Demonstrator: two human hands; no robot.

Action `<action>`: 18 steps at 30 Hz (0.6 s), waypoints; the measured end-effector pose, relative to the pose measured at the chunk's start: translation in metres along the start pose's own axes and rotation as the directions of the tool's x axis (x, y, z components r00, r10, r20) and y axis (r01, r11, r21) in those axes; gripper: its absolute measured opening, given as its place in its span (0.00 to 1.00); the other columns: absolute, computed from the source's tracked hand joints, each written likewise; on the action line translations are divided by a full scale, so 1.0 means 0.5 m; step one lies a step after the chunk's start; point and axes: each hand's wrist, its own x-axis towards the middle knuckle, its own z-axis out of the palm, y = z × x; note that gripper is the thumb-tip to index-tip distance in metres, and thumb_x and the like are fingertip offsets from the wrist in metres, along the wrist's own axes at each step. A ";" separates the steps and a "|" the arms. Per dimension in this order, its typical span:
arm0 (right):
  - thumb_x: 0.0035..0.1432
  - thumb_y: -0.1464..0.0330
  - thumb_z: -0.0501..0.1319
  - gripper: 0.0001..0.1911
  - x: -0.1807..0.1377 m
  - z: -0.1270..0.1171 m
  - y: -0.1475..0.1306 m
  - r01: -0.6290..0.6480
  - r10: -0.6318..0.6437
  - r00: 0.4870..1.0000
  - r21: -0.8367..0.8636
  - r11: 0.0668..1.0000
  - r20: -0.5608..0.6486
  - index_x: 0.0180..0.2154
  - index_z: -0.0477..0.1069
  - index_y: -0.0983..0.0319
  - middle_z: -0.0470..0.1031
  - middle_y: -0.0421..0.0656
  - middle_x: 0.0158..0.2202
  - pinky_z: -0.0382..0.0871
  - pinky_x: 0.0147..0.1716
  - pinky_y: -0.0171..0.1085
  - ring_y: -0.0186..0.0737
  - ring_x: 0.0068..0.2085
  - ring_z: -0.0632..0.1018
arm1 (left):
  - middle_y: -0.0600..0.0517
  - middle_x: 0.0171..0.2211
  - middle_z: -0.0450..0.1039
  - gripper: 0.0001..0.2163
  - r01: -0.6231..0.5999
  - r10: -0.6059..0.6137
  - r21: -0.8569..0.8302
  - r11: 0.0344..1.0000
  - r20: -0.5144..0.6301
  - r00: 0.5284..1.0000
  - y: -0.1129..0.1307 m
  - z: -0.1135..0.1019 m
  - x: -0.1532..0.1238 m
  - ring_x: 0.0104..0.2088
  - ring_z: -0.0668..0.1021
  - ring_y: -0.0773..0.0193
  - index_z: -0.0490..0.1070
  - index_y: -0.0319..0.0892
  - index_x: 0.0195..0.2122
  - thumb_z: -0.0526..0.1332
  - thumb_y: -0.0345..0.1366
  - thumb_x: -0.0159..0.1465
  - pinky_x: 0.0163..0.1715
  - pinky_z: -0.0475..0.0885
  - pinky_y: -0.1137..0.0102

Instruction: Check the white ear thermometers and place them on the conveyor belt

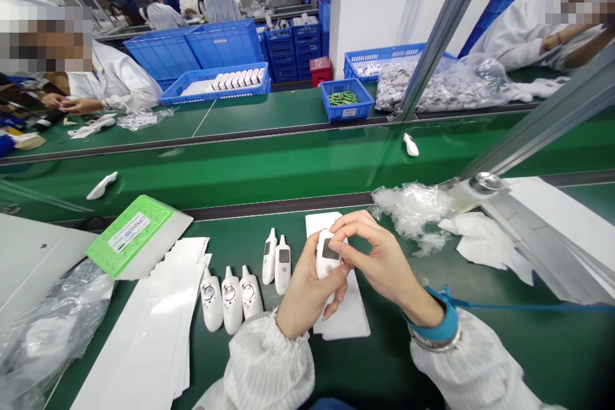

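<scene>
My left hand is wrapped round a white ear thermometer with a dark screen. At its upper end the bent fingers of my right hand press together; whether they pinch a small piece there is hidden. White sheets lie beneath my hands. To the left, two more thermometers show their screens. Beside them stands a row of three white thermometer bodies, each with a round metallic part. A blue wrist strap circles my right wrist.
A paper stack and green CR2032 battery tray lie left. Crumpled clear plastic sits right. Beyond the bench edge, a green conveyor belt carries white pieces. Blue bins and co-workers are across it.
</scene>
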 end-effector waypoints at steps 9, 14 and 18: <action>0.60 0.66 0.62 0.06 -0.001 0.001 -0.002 -0.007 0.007 1.000 -0.002 1.000 -0.013 0.30 0.73 0.57 0.77 0.43 0.38 0.69 0.47 0.47 0.44 0.44 0.75 | 0.64 0.15 0.62 0.22 -0.002 0.003 0.027 1.000 -0.021 1.000 0.012 0.007 -0.007 0.10 0.58 0.76 0.56 0.44 0.52 0.64 0.41 0.62 0.08 0.54 0.82; 0.60 0.67 0.62 0.06 -0.004 -0.003 -0.005 -0.029 0.029 0.999 0.014 0.999 0.034 0.30 0.73 0.57 0.76 0.43 0.40 0.69 0.48 0.47 0.44 0.46 0.75 | 0.64 0.15 0.63 0.22 0.003 -0.003 0.017 1.000 -0.010 1.000 0.006 0.001 -0.003 0.10 0.58 0.75 0.56 0.44 0.51 0.64 0.40 0.61 0.08 0.55 0.82; 0.60 0.68 0.62 0.06 -0.008 -0.011 -0.015 -0.033 0.029 0.990 0.027 0.999 0.141 0.29 0.72 0.56 0.75 0.41 0.45 0.67 0.51 0.47 0.44 0.50 0.72 | 0.63 0.17 0.64 0.20 -0.041 0.041 0.009 0.999 -0.033 0.999 -0.004 -0.007 0.001 0.12 0.60 0.75 0.55 0.45 0.52 0.62 0.37 0.62 0.08 0.55 0.82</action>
